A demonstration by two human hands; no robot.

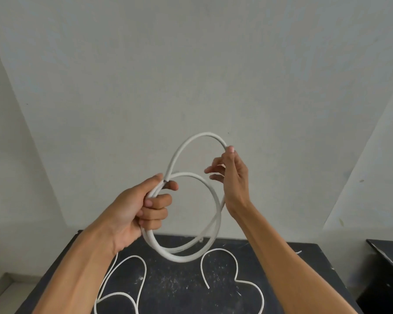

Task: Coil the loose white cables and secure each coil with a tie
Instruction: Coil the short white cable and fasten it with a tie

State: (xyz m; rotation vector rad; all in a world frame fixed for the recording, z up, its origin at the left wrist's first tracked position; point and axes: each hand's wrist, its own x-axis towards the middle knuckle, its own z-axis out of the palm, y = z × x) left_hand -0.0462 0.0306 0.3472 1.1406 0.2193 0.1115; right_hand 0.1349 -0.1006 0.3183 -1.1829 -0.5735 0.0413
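I hold a thick white cable point(182, 254) up in front of the wall, wound into about two loops. My left hand point(141, 207) grips the gathered strands at the left side of the coil, fingers curled round them. My right hand point(233, 177) holds the upper loop at its right side, thumb up along the cable, the other fingers loosely spread. A thinner white cable point(143, 275) lies loose in curves on the dark table point(179, 288) below, running from the left to the right. No tie is in view.
The dark, scratched table stands against a pale grey wall point(191, 75). A second dark surface point(388, 268) shows at the right edge. A light floor or ledge point(7, 291) appears at the lower left.
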